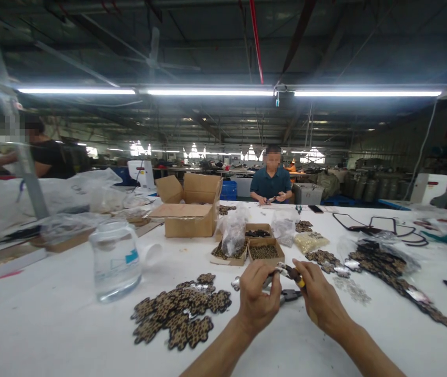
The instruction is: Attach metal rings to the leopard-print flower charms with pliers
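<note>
My right hand (321, 296) is closed around pliers (294, 275) with a dark head and yellow on the handle, tips pointing left. Close beside it, my left hand (260, 293) pinches something small at those tips; the fingers hide most of it. Under and between the hands, a second dark metal tool (292, 295) lies on the white table (69, 335). Left of my hands is a loose pile of leopard-print, flower-like patches (180, 309) with dark edges. Small clear pieces (352, 289) lie scattered to the right of my right hand.
Small boxes of brass-coloured bits (263, 252) stand just beyond my hands, near an open carton (189, 222). A water jug (115, 262) stands left. More leopard-print patches (388, 267) and a bag of yellowish bits (312, 242) lie right. A co-worker (271, 180) sits opposite.
</note>
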### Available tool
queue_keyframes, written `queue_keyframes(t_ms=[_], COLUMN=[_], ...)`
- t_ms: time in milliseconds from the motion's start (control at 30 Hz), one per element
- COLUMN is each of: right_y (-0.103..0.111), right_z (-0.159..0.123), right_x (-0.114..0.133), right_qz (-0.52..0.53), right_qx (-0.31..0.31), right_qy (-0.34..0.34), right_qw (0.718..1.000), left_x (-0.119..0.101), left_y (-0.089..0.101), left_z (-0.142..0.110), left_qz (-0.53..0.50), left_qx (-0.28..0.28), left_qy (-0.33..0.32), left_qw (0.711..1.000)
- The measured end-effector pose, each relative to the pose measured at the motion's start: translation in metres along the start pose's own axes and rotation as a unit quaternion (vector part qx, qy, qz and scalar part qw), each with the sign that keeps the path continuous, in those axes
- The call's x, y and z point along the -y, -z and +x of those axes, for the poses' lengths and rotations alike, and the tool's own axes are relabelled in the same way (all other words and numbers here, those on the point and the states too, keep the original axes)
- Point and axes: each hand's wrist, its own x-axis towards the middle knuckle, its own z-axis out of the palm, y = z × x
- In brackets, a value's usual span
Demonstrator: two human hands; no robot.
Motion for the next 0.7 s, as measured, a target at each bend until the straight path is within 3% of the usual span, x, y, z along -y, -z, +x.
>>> queue_keyframes(t_ms=[700], right_y=[-0.0003], right_z=[-0.0005], right_x=[-0.0096], right_qz=[-0.047], right_qx=[-0.039], right_qy=[0.030], right_qw=[0.998], left_x=[-0.0048], left_y=[0.0007], left_z=[0.0033], left_qz=[-0.056], left_qx=[0.021], left_qy=[-0.005], left_qw=[0.998])
